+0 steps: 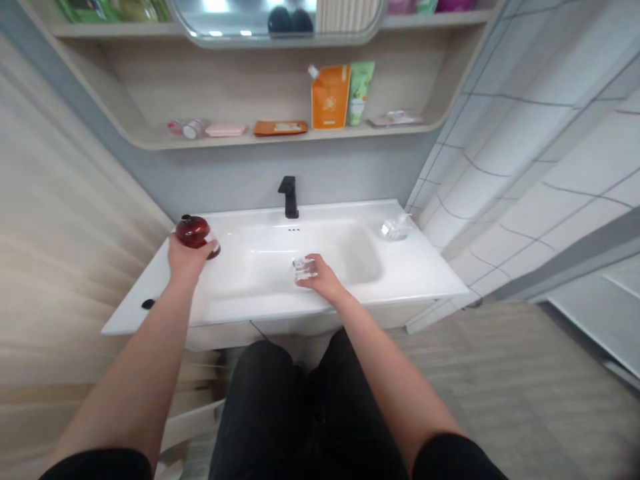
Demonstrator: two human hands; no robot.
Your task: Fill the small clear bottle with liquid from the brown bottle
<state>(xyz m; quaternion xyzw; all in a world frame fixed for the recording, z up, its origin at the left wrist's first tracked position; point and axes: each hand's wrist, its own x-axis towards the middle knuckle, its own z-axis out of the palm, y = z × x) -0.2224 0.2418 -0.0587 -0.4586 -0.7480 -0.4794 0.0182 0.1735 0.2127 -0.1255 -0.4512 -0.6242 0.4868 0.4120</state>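
My left hand (189, 257) is wrapped round a dark reddish-brown bottle (194, 231) at the left end of the white counter; the bottle leans to one side and its label is mostly covered by my fingers. Over the front part of the sink basin (270, 263), my right hand (323, 277) grips a small clear glass-like container (303, 268). Its exact kind is hard to make out. A small black object (148, 304), perhaps a cap, lies on the counter near my left forearm.
Behind the basin stands a black faucet (289, 197). A clear pump bottle (396, 228) is on the counter's right side. Above, a shelf (225, 139) holds an orange pouch (330, 98), a green tube (360, 93) and several small items, with a mirror (240, 20) over it.
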